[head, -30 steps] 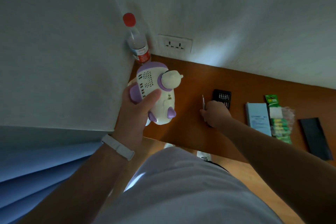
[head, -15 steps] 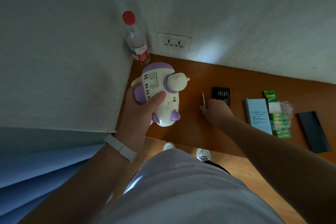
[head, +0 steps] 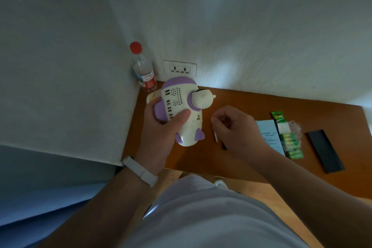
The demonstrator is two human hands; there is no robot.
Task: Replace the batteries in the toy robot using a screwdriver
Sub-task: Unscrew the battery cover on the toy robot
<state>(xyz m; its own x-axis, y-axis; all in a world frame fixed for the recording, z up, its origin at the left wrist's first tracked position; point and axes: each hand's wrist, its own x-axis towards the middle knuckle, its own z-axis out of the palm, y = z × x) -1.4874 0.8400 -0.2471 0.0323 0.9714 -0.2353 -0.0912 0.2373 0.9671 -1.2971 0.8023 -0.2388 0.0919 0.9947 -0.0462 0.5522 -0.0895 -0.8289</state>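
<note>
Clear plastic bottle with red cap [head: 144, 70] above the left-hand fingers [head: 150, 107], flat black strip [head: 324, 150] far right of them

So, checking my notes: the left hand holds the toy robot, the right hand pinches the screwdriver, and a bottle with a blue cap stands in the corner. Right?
Not quite. The head view shows the cap of the bottle is red, not blue. The rest holds: the left hand holds the toy robot, the right hand pinches the screwdriver, and the bottle stands in the corner.

The person wears a slim white wristband [head: 141, 171] on the left wrist, a loose pale short-sleeved shirt [head: 201, 217], and a white shoe [head: 220, 183].
</note>
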